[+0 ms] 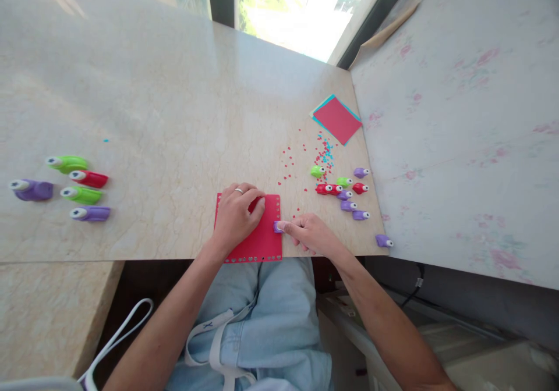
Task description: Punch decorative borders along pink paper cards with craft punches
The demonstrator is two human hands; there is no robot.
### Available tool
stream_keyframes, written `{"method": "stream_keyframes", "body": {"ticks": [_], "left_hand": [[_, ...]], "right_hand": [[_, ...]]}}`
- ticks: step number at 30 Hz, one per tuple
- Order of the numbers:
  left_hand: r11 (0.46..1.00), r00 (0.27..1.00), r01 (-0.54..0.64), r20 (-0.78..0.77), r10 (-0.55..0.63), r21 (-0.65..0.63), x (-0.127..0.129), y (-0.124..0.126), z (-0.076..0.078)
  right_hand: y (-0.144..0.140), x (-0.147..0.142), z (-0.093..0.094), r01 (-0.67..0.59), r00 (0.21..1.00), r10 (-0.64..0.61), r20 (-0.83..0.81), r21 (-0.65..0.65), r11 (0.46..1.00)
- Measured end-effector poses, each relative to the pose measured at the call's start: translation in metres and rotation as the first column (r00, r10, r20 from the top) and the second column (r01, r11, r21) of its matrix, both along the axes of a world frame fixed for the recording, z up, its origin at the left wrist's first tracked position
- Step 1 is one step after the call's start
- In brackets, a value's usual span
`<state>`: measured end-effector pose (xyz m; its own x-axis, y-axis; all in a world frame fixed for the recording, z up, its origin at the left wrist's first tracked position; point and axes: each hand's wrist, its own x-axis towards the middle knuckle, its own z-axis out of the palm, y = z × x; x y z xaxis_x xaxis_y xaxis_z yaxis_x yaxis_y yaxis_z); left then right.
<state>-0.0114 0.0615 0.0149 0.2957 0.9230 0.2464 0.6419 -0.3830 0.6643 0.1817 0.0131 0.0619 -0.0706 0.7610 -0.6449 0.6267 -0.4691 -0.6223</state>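
A red sheet of paper (261,238) lies at the table's front edge, with small punched holes along its right and bottom borders. On its left part rests my left hand (239,213), a ring on one finger, the fingers bent loosely and pressing the sheet down. My right hand (311,234) grips a small purple craft punch (277,227) at the sheet's right edge, thumb on top. The fingers partly hide the punch. Whether the punch is pressed down I cannot tell.
Several small coloured punches (348,206) stand to the right, beside scattered red and blue confetti (325,152). Behind them lies a stack of coloured paper (338,120). Larger punches (89,195) stand at far left. A flowered wall (458,117) bounds the table (174,117) on the right.
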Motion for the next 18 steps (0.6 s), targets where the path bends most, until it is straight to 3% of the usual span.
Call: {"method": "stream_keyframes", "body": {"ticks": [8,11,14,16,18], "left_hand": [[1.0,1.0,-0.001,0.026,0.001,0.016,0.0,0.001,-0.001],[1.0,0.999,0.0,0.033,-0.001,0.023,0.0,0.001,-0.002],[0.999,0.999,0.007,0.037,-0.008,0.032,0.0,0.001,-0.002],[0.999,0.999,0.006,0.039,-0.008,0.032,0.0,0.001,-0.002],[1.0,0.999,0.008,0.041,-0.009,0.026,0.0,0.001,-0.001]], "right_hand": [[-0.017,-0.001,-0.009,0.043,0.999,-0.037,-0.039,0.175,0.984],[-0.023,-0.005,-0.008,0.139,0.989,-0.126,-0.079,0.2,0.97],[-0.027,-0.013,-0.003,0.232,0.971,-0.2,-0.128,0.328,0.916],[-0.027,-0.017,0.0,0.188,0.982,-0.161,-0.097,0.46,0.868],[-0.026,-0.017,0.001,0.057,0.996,-0.085,0.025,0.545,0.836]]}}
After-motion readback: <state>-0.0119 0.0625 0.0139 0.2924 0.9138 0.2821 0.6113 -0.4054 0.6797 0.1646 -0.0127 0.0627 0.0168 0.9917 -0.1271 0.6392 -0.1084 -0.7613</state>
